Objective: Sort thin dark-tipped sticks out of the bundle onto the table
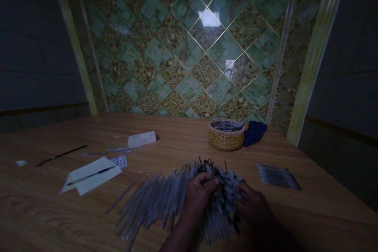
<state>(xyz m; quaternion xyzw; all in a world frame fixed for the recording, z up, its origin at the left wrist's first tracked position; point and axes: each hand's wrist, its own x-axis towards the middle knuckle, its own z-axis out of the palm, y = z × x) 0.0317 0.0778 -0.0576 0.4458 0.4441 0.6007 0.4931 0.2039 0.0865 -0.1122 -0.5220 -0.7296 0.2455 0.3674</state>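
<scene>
A wide heap of clear, slim pen barrels [165, 193] fans across the front of the table. Dark pen parts, perhaps caps, [220, 173] are mixed into its right side. Over the middle of the heap is my left hand [198, 193], its thumb and fingers pinched together. My right hand [251, 202] reaches in from the right edge of the heap with its fingers curled closed. Whatever small piece either hand grips is too dim and blurred to name.
A wicker basket [226, 141] full of pens stands at the back, beside a dark blue cloth [254, 133]. A neat row of pens [277, 176] lies at right. To the left are a white box [142, 139], papers [100, 165] with a pen on top, and a thin dark stick [62, 155].
</scene>
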